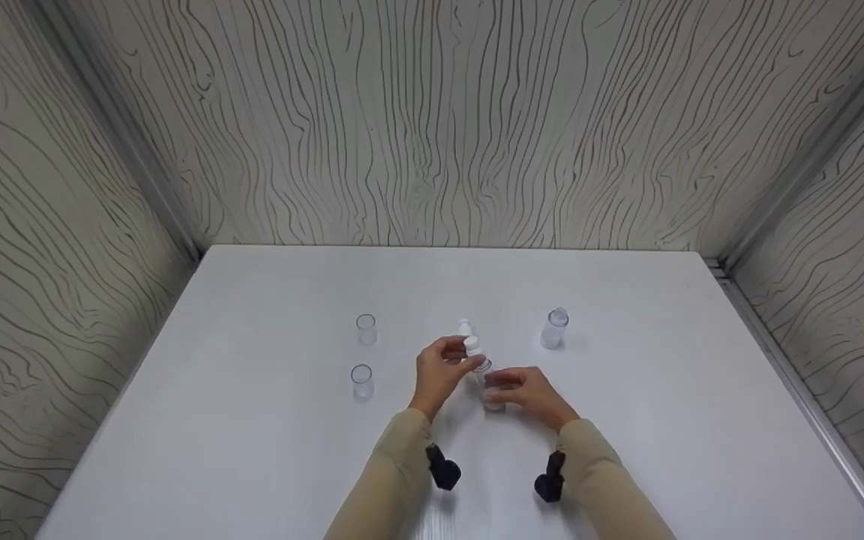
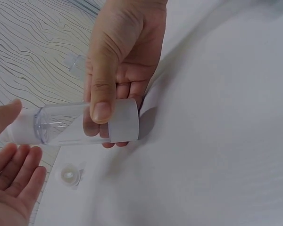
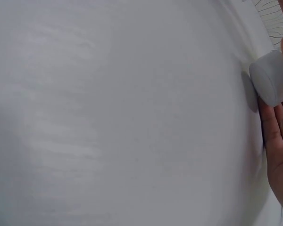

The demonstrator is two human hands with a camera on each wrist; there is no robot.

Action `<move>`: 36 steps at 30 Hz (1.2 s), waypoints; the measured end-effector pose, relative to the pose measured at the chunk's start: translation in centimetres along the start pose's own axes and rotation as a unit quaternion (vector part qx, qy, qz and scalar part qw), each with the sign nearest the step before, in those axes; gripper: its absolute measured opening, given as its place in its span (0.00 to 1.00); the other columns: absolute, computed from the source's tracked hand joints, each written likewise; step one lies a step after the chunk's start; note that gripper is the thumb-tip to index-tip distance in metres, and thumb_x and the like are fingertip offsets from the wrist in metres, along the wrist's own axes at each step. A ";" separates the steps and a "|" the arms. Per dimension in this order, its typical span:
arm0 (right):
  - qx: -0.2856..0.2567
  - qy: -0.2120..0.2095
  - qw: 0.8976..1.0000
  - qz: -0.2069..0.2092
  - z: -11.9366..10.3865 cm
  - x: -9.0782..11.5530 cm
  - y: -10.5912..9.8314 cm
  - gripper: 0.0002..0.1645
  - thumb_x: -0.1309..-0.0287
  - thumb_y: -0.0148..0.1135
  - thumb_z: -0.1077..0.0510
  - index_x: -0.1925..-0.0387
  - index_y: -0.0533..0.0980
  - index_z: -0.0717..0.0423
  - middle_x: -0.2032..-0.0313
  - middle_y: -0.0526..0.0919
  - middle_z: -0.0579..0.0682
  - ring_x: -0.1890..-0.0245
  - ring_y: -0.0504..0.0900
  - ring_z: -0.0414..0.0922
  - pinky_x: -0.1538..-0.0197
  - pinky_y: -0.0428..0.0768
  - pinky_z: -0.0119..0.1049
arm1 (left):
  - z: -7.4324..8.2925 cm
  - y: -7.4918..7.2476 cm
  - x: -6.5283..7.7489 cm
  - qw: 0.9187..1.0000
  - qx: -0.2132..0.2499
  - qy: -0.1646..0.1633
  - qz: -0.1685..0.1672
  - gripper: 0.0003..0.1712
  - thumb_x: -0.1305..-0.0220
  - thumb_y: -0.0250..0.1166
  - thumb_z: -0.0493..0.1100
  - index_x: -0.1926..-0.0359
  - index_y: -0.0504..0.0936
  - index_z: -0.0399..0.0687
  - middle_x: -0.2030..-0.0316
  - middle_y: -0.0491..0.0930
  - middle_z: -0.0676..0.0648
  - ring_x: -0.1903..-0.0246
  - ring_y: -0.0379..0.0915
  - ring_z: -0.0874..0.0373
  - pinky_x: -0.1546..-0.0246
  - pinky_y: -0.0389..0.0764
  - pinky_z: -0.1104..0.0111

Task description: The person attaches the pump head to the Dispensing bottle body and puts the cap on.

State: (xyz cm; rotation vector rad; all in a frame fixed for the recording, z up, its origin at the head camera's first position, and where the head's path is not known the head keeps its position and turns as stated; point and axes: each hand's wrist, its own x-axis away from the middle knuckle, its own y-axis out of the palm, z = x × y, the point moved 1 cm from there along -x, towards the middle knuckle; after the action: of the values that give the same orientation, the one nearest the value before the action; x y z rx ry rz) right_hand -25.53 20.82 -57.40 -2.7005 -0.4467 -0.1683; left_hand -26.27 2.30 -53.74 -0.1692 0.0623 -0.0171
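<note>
A clear cylindrical bottle (image 2: 68, 134) with a white lower end (image 2: 125, 120) leans between the two hands. My right hand (image 1: 526, 394) grips its lower part, thumb on one side and fingers round the other. At the upper end, my left hand (image 1: 439, 371) has thumb and fingertips on either side of the white top (image 1: 473, 346). The left wrist view shows that white top (image 2: 23, 127) meeting the clear bottle's rim. In the right wrist view the white lower end (image 3: 269, 77) sits by the right hand's fingers, just off the table.
Two small clear cups (image 1: 366, 330) stand to the left on the white table (image 1: 252, 435). A small white piece (image 1: 465, 327) lies just beyond the left hand. Another clear bottle (image 1: 553, 330) stands at the right. Patterned panels enclose the table at the back and sides.
</note>
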 end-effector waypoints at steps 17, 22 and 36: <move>0.035 0.011 0.999 -0.009 -1.2 -0.2 -0.2 0.28 0.52 0.74 0.54 0.49 0.80 0.63 0.51 0.85 0.60 0.50 0.85 0.49 0.46 0.83 0.40 | -0.2 -0.2 0.0 1.000 -0.004 -0.023 -0.012 0.21 0.46 0.72 0.42 0.52 0.81 0.39 0.59 0.85 0.41 0.58 0.83 0.56 0.53 0.85 0.68; 0.025 -0.013 0.999 -0.028 -1.7 0.0 -0.2 0.26 0.50 0.72 0.57 0.50 0.79 0.67 0.51 0.85 0.64 0.50 0.85 0.51 0.46 0.83 0.39 | 0.0 -0.2 0.0 1.000 -0.004 -0.011 -0.026 0.21 0.45 0.71 0.39 0.51 0.80 0.35 0.57 0.85 0.38 0.56 0.84 0.51 0.52 0.85 0.67; 0.025 -0.014 0.999 -0.023 -1.9 0.1 -0.2 0.26 0.50 0.72 0.58 0.50 0.79 0.66 0.51 0.84 0.64 0.49 0.84 0.54 0.46 0.83 0.40 | -0.1 0.0 -0.2 0.998 0.002 0.007 -0.060 0.26 0.45 0.63 0.33 0.43 0.76 0.30 0.51 0.83 0.33 0.51 0.82 0.47 0.50 0.84 0.66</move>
State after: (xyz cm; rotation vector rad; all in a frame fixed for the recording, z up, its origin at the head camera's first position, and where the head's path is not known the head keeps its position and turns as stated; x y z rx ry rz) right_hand -25.65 20.29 -55.56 -2.6486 -0.5146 -0.1306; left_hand -26.47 2.25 -53.84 -0.1682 0.0670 -0.1377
